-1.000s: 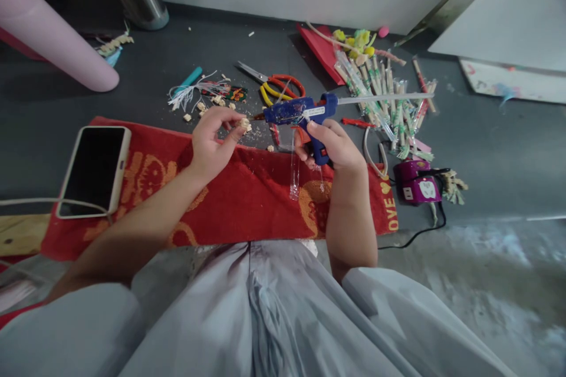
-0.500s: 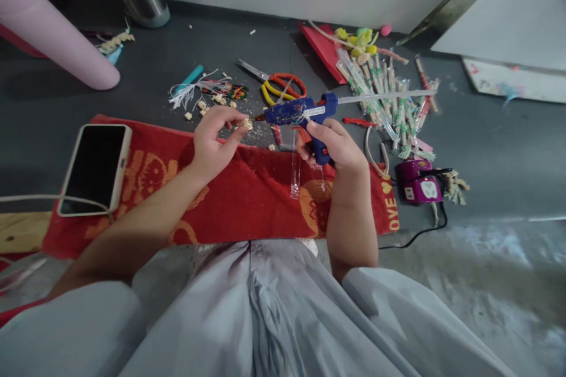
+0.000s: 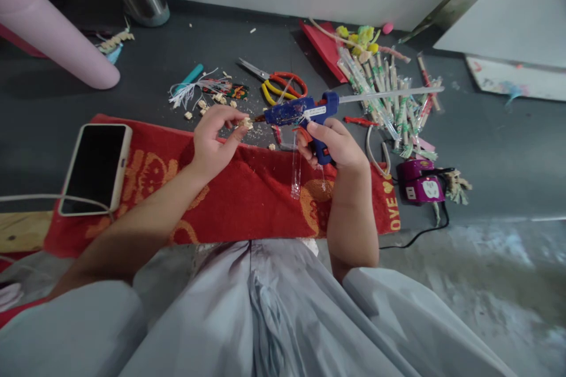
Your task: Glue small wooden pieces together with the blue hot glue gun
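Between the thumb and fingers of my left hand (image 3: 217, 140) is a small pale wood-coloured piece (image 3: 246, 123). My right hand (image 3: 331, 142) is wrapped round the handle of a blue glue gun (image 3: 294, 111). Its nozzle points left and meets or nearly meets the pale piece; I cannot tell whether they touch. A long clear glue stick (image 3: 389, 95) sticks out of the gun's back end. Under both hands lies a red towel (image 3: 260, 206) with orange patterns. Several similar pale pieces (image 3: 202, 105) are scattered just beyond my left hand.
Scissors (image 3: 283, 87) with red and yellow handles lie behind the glue gun. Several wrapped sticks (image 3: 393, 94) are heaped at the right, near a purple power socket (image 3: 422, 182) with a black cord. At the left are a phone (image 3: 94, 168) and a pink cylinder (image 3: 66, 35).
Both hands, the pale piece and the glue gun hold almost the same position. The view has shifted very slightly.
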Tool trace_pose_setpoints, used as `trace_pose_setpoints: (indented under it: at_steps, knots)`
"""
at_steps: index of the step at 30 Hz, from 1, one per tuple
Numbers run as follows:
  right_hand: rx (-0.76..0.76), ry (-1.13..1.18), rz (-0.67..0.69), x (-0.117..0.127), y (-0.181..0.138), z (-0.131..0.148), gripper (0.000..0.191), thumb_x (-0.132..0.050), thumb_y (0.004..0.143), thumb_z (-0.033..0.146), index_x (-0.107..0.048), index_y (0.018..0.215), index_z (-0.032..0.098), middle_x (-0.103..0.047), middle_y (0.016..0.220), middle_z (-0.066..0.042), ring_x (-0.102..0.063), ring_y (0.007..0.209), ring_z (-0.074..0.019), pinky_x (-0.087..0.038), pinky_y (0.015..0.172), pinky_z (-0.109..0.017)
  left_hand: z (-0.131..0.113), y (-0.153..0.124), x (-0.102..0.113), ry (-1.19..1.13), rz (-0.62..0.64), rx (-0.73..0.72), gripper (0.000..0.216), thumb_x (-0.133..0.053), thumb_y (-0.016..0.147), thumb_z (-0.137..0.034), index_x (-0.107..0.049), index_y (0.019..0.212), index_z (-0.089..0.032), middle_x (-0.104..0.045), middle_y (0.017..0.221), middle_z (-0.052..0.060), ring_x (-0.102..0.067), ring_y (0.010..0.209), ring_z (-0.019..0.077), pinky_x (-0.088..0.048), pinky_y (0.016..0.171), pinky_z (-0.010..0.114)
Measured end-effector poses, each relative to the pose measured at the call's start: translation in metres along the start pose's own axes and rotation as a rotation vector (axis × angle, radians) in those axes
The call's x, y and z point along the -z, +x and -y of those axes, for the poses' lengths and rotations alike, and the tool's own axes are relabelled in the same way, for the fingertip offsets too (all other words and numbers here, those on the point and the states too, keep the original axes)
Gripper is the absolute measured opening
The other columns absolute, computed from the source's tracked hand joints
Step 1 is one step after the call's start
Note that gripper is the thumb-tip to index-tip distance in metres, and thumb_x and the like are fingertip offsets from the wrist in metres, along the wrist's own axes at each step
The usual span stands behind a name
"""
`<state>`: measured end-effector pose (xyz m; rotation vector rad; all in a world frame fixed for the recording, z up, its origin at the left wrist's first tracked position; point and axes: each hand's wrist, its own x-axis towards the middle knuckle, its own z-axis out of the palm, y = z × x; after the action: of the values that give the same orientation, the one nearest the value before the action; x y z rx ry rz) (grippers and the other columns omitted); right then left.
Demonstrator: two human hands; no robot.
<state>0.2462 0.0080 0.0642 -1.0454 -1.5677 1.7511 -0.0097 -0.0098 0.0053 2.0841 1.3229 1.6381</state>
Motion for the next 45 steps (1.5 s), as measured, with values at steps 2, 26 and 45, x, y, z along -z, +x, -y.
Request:
trace_pose_setpoints:
  at_steps: [2,26,45]
  knots:
    - [0.001,-0.004,-0.001,0.0,0.0,0.0,0.052,-0.068,0.078,0.072,-0.06,0.068,0.022,-0.056,0.053,0.002,-0.047,0.039,-0.0086,-0.037,0.035,-0.022,0.0,0.0,0.0,0.024,0.01,0.022,0.033,-0.057,0.095,-0.055,-0.068,0.097,-0.024,-0.07,0.091,0.004,-0.063,0.081,0.0169,-0.054,0.074,0.034]
    - [-0.028,0.026,-0.031,0.001,-0.002,0.003,0.051,-0.073,0.073,0.071,-0.062,0.067,0.021,-0.058,0.052,0.002,-0.049,0.037,-0.0085,-0.038,0.033,-0.021,-0.001,0.0,0.001,-0.003,0.003,-0.002,0.027,-0.06,0.095,-0.05,-0.068,0.097,-0.025,-0.07,0.092,0.003,-0.062,0.08,0.0165,-0.053,0.076,0.034]
    - [0.139,-0.313,-0.396,0.027,-0.002,-0.008,0.022,-0.068,0.084,0.046,-0.063,0.092,0.025,-0.058,0.071,0.001,-0.055,0.062,-0.0152,-0.051,0.064,-0.031,-0.002,-0.001,-0.001,0.097,0.038,0.02,0.033,-0.059,0.094,-0.055,-0.067,0.095,-0.023,-0.071,0.092,0.004,-0.064,0.084,0.0171,-0.053,0.077,0.034]
